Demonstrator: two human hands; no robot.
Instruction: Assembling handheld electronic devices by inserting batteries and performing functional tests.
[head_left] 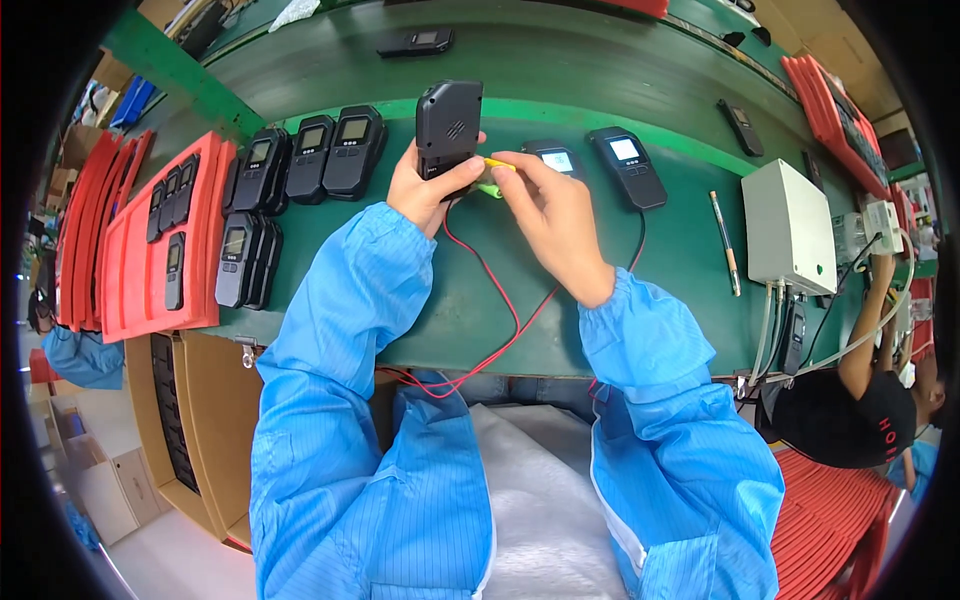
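My left hand (pixel 432 180) is closed round a black handheld device (pixel 450 118), held up above the green bench with its grilled side toward me. My right hand (pixel 552 205) pinches a small yellow piece (pixel 497 164) against the device's side. Its exact kind cannot be made out. Just below it, a bright green piece (pixel 489 189) shows between my hands. A red wire (pixel 487 262) hangs from the device's lower end and runs down over the bench's front edge. Nearest my right hand lie two devices with lit screens (pixel 627 160) (pixel 556 160), one partly behind my fingers.
Several black devices (pixel 310 155) stand grouped at the left, beside red trays (pixel 165 240). A pen (pixel 725 243) and a white box (pixel 788 225) with cables are at the right. Beyond them, another person's arm (pixel 873 315) shows. An open carton (pixel 200 430) stands below left.
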